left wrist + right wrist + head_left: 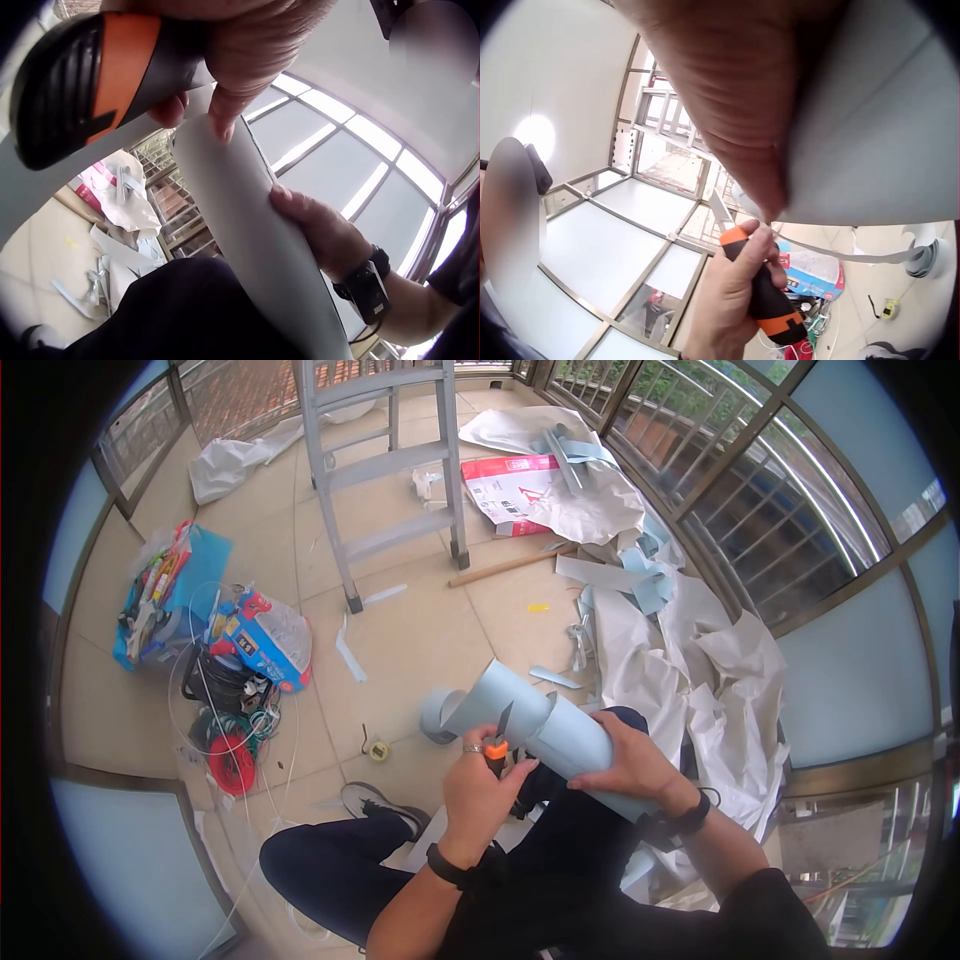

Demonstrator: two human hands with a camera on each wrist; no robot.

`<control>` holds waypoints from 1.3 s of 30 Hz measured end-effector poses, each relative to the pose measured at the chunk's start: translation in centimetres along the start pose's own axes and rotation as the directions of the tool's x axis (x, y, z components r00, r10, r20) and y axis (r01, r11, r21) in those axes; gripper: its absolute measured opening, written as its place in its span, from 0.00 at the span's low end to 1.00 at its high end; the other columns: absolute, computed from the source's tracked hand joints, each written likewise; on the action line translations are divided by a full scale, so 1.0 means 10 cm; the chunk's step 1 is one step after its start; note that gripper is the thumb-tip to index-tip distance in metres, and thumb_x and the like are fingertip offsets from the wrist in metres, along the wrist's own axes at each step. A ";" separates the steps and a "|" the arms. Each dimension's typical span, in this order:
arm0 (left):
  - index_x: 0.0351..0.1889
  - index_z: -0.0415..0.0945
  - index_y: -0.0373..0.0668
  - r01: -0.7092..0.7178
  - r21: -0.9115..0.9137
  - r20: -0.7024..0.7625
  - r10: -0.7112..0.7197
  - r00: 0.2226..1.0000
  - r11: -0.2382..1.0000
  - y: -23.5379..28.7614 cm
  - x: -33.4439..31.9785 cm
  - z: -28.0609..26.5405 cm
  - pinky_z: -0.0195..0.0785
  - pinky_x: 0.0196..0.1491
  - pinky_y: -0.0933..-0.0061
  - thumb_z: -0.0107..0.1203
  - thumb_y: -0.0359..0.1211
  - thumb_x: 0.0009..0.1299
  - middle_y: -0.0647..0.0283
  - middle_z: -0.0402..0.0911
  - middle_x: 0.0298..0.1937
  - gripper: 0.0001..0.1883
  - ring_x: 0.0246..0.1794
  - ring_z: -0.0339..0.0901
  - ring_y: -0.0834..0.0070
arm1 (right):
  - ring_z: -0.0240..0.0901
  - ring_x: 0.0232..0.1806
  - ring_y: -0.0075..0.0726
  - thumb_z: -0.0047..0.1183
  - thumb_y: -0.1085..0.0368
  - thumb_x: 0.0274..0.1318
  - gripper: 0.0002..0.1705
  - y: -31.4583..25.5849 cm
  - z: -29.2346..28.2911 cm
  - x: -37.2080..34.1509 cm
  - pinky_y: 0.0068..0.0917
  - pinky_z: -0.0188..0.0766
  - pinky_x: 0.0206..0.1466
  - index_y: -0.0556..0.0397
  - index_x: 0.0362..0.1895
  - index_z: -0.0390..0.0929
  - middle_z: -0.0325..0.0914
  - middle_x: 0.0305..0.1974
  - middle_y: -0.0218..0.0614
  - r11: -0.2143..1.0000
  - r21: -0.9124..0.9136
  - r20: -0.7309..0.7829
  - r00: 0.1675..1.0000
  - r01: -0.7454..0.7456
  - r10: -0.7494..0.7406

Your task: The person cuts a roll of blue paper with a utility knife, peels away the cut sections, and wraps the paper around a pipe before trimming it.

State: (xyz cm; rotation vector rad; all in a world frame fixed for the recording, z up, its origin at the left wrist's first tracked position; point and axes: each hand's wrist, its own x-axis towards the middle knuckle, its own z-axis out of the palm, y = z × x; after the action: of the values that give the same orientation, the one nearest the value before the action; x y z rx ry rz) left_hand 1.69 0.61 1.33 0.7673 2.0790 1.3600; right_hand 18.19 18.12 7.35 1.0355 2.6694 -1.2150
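Note:
My left hand (478, 797) grips an orange-and-black utility knife (496, 753), its blade extended and pointing up beside the roll. The left wrist view shows that hand's fingertips right at the edge of a light blue roll of sheet material (232, 202). My right hand (640, 762) holds the roll (568, 732) from its near side, thumb on top and fingers around the outside. The roll lies slanted above my lap. A narrow strip (847, 255) hangs from it in the right wrist view, ending in a loose curl (924, 259).
A stepladder (390, 465) stands ahead on the tiled floor. To the right lie crumpled white sheeting (690, 670) and blue offcuts (650, 580). Tool bags (170, 595), cable coils (232, 760) and a tape measure (377, 750) are at left. A wooden stick (510, 565) lies near the ladder.

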 end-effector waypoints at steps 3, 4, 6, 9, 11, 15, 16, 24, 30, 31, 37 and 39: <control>0.61 0.70 0.41 -0.041 0.019 -0.009 0.041 0.999 0.999 -0.07 -0.01 0.04 0.77 0.43 0.62 0.77 0.41 0.63 0.55 0.86 0.37 0.34 0.37 0.86 0.58 | 0.81 0.60 0.58 0.81 0.45 0.37 0.54 -0.08 0.00 0.08 0.42 0.75 0.65 0.57 0.66 0.71 0.83 0.56 0.56 0.986 -0.122 0.133 0.982 -0.114 0.130; 0.61 0.70 0.41 -0.041 0.017 -0.009 0.041 0.999 0.999 -0.09 -0.01 0.06 0.77 0.43 0.62 0.77 0.41 0.63 0.55 0.86 0.37 0.34 0.37 0.86 0.58 | 0.82 0.59 0.59 0.81 0.45 0.35 0.55 -0.07 0.00 0.10 0.43 0.76 0.64 0.56 0.66 0.72 0.83 0.55 0.58 0.978 -0.171 0.176 0.973 -0.118 0.149; 0.62 0.69 0.38 -0.041 0.017 0.025 0.041 0.999 0.999 -0.13 0.00 0.09 0.77 0.45 0.67 0.78 0.36 0.61 0.59 0.85 0.38 0.36 0.39 0.86 0.66 | 0.82 0.58 0.60 0.81 0.47 0.36 0.53 -0.05 0.02 0.14 0.44 0.76 0.63 0.56 0.66 0.72 0.84 0.54 0.57 0.977 -0.195 0.177 0.977 -0.088 0.124; 0.62 0.70 0.41 -0.075 0.016 0.003 0.075 0.997 0.997 -0.15 0.01 0.10 0.78 0.44 0.60 0.75 0.42 0.64 0.52 0.87 0.40 0.33 0.41 0.87 0.53 | 0.83 0.56 0.61 0.80 0.50 0.35 0.51 -0.07 -0.02 0.15 0.44 0.77 0.62 0.55 0.65 0.73 0.85 0.51 0.55 0.969 -0.244 0.148 0.987 -0.025 0.062; 0.62 0.69 0.40 -0.122 0.034 0.004 0.122 0.993 0.992 -0.05 0.04 0.13 0.78 0.44 0.58 0.73 0.41 0.66 0.51 0.87 0.40 0.32 0.41 0.87 0.51 | 0.83 0.54 0.62 0.80 0.51 0.35 0.50 -0.13 -0.08 0.15 0.45 0.77 0.61 0.55 0.64 0.73 0.85 0.50 0.55 0.962 -0.274 0.111 0.994 0.006 0.025; 0.64 0.66 0.36 -0.188 -0.008 0.011 0.188 0.982 0.982 0.09 0.02 0.10 0.77 0.45 0.53 0.65 0.36 0.71 0.48 0.86 0.43 0.28 0.42 0.85 0.46 | 0.84 0.47 0.62 0.77 0.53 0.34 0.45 -0.14 -0.14 0.17 0.47 0.81 0.53 0.51 0.60 0.74 0.84 0.47 0.54 0.939 -0.332 -0.100 0.987 0.090 -0.130; 0.65 0.65 0.34 -0.218 -0.037 0.024 0.219 0.975 0.975 0.07 0.02 0.06 0.76 0.45 0.50 0.58 0.32 0.74 0.44 0.84 0.45 0.24 0.41 0.84 0.44 | 0.83 0.49 0.61 0.78 0.54 0.33 0.46 -0.04 -0.05 0.19 0.48 0.81 0.53 0.52 0.61 0.74 0.84 0.47 0.52 0.928 -0.367 -0.123 0.985 0.067 -0.119; 0.63 0.71 0.37 -0.307 0.202 0.156 0.278 0.948 0.930 0.24 -0.02 -0.24 0.76 0.50 0.49 0.52 0.30 0.79 0.41 0.84 0.50 0.17 0.48 0.83 0.41 | 0.82 0.45 0.57 0.77 0.56 0.33 0.44 0.06 0.28 0.12 0.49 0.80 0.48 0.52 0.59 0.74 0.81 0.43 0.46 0.875 -0.484 -0.342 0.918 0.010 -0.199; 0.61 0.73 0.39 -0.257 0.485 0.287 0.125 0.950 0.836 0.43 0.00 -0.20 0.77 0.40 0.50 0.54 0.33 0.79 0.49 0.86 0.42 0.16 0.36 0.85 0.47 | 0.81 0.40 0.52 0.76 0.57 0.32 0.41 0.10 0.39 0.13 0.47 0.76 0.43 0.50 0.57 0.76 0.80 0.40 0.41 0.845 -0.532 -0.382 0.877 0.050 -0.292; 0.60 0.73 0.39 -0.257 0.516 0.281 0.121 0.952 0.817 0.44 -0.01 -0.17 0.77 0.38 0.51 0.54 0.34 0.78 0.50 0.85 0.40 0.15 0.34 0.85 0.49 | 0.81 0.40 0.52 0.76 0.57 0.32 0.41 0.09 0.40 0.13 0.47 0.76 0.43 0.50 0.57 0.76 0.80 0.40 0.41 0.837 -0.546 -0.391 0.871 0.039 -0.296; 0.53 0.73 0.39 -0.267 0.541 0.298 0.115 0.948 0.797 0.49 0.02 -0.14 0.77 0.33 0.53 0.54 0.34 0.78 0.52 0.84 0.34 0.11 0.31 0.85 0.51 | 0.80 0.41 0.51 0.75 0.58 0.32 0.41 0.12 0.37 0.11 0.46 0.75 0.43 0.49 0.57 0.76 0.80 0.41 0.39 0.857 -0.514 -0.422 0.856 0.047 -0.300; 0.52 0.73 0.39 -0.278 0.538 0.300 0.128 0.945 0.796 0.46 0.01 -0.13 0.77 0.32 0.53 0.54 0.34 0.78 0.52 0.84 0.33 0.11 0.31 0.85 0.50 | 0.80 0.41 0.51 0.75 0.57 0.32 0.41 0.13 0.36 0.10 0.46 0.75 0.44 0.49 0.57 0.76 0.80 0.41 0.39 0.864 -0.501 -0.418 0.861 0.046 -0.289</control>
State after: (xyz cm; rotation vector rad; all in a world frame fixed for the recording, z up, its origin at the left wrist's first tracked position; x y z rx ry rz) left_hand 1.45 1.40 6.03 1.3749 2.2579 0.6546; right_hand 17.32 16.88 3.68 1.1378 3.2419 -0.2563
